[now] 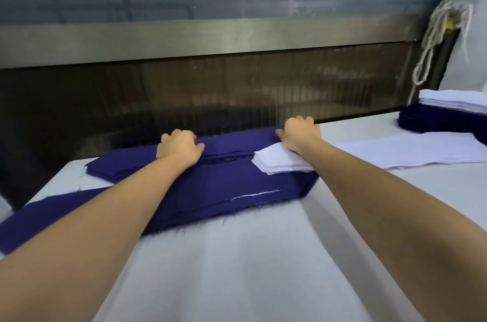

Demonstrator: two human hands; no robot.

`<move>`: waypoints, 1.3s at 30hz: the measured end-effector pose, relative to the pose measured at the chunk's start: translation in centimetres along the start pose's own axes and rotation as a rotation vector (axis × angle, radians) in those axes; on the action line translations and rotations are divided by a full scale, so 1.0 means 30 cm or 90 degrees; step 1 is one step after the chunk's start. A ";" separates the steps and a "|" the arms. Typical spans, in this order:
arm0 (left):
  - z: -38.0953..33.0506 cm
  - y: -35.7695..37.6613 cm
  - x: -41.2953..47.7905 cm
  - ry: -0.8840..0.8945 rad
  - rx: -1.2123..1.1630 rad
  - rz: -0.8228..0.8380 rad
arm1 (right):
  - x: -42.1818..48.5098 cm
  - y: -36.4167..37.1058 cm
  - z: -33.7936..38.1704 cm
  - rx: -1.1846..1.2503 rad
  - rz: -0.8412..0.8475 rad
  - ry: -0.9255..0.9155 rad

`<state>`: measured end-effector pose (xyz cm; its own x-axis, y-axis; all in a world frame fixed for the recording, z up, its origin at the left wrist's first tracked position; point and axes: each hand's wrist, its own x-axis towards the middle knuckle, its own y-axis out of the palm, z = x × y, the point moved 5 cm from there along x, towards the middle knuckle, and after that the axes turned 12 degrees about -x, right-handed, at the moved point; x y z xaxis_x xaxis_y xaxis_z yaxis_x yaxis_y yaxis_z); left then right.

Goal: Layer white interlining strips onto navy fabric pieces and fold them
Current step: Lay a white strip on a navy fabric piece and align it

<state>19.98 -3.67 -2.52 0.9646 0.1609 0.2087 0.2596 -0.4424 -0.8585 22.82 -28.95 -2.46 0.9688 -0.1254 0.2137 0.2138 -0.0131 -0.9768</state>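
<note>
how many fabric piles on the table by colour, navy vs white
navy fabric piles: 3 (far pile, near pile, right pile)
white interlining piles: 3 (small stack, flat strips, top stack)
total: 6

1. Garment workshop, production floor: I am standing at a long worktable (237, 255) covered in white padding.
2. Navy cut pieces (224, 184), with raw and fraying edges, are lying across it in a thick pile.
3. White interlining strips (421, 153) are lying in a flat sheaf to my right.
4. A second stack (434, 121), navy below and white on top, is sitting at the far right.
5. A steel rail (210, 37) and a dark ribbed panel (184, 95) are running along the far edge, like industrial machinery.
6. Knotted cords (434, 32) are hanging at the right.
</note>
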 end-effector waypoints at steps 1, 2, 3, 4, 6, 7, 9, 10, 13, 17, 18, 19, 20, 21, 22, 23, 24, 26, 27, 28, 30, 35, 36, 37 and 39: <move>0.028 -0.002 0.008 -0.010 0.056 0.008 | 0.013 0.008 0.015 0.001 0.010 0.008; 0.047 -0.001 0.015 -0.016 0.091 0.022 | 0.025 0.015 0.024 0.004 0.019 0.014; 0.066 0.001 0.020 -0.020 0.102 0.038 | 0.035 0.022 0.037 0.011 0.027 0.018; 0.077 0.003 0.027 -0.017 0.096 0.051 | 0.041 0.025 0.046 0.021 0.032 0.025; 0.090 0.005 0.033 -0.004 0.075 0.067 | 0.048 0.029 0.058 0.032 0.037 0.038; 0.093 0.004 0.035 0.001 0.069 0.074 | 0.050 0.029 0.059 0.029 0.035 0.043; 0.105 0.002 0.040 0.008 0.059 0.094 | 0.055 0.027 0.059 0.024 0.023 0.042; 0.110 -0.001 0.043 0.013 0.053 0.108 | 0.056 0.026 0.062 0.033 0.021 0.028; 0.126 -0.015 0.048 0.062 0.049 0.164 | 0.046 0.028 0.101 0.122 0.071 -0.093; 0.118 -0.038 0.027 0.163 0.020 0.221 | 0.011 0.021 0.145 0.119 0.126 -0.243; 0.112 -0.045 0.020 0.184 0.013 0.224 | 0.007 0.016 0.150 0.115 0.123 -0.268; 0.107 -0.051 0.014 0.200 0.008 0.221 | 0.003 0.012 0.154 0.114 0.119 -0.292; 0.101 -0.057 0.011 0.216 0.003 0.213 | 0.000 0.007 0.160 0.110 0.112 -0.316; 0.095 -0.063 0.008 0.232 -0.003 0.201 | -0.005 0.002 0.167 0.103 0.104 -0.338; 0.088 -0.068 0.006 0.246 -0.008 0.187 | -0.009 -0.003 0.174 0.097 0.093 -0.356; 0.081 -0.071 0.003 0.255 -0.007 0.172 | -0.012 -0.009 0.180 0.094 0.081 -0.371; 0.073 -0.074 0.001 0.260 0.001 0.158 | -0.013 -0.014 0.183 0.100 0.069 -0.378; 0.061 -0.075 -0.003 0.263 0.016 0.141 | -0.012 -0.022 0.182 0.132 0.051 -0.372; 0.058 -0.074 -0.005 0.264 0.013 0.139 | -0.011 -0.025 0.179 0.139 0.045 -0.363; 0.056 -0.072 -0.007 0.266 0.009 0.138 | -0.010 -0.026 0.179 0.132 0.039 -0.355; 0.053 -0.063 -0.010 0.274 0.016 0.136 | -0.013 -0.026 0.184 0.094 0.018 -0.344; 0.046 -0.052 -0.010 0.272 0.057 0.099 | -0.013 -0.045 0.200 0.082 -0.057 -0.302; 0.046 -0.054 -0.009 0.270 0.065 0.088 | -0.009 -0.051 0.196 0.102 -0.060 -0.282; 0.047 -0.056 -0.010 0.271 0.076 0.080 | -0.007 -0.055 0.190 0.134 -0.056 -0.261; 0.047 -0.055 -0.014 0.285 0.101 0.079 | 0.000 -0.057 0.179 0.217 -0.040 -0.224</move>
<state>19.08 -1.75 -1.85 0.9219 -0.2946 0.2518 0.1655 -0.2882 -0.9432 23.13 -23.59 -0.70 0.9236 0.2087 0.3215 0.2454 0.3225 -0.9142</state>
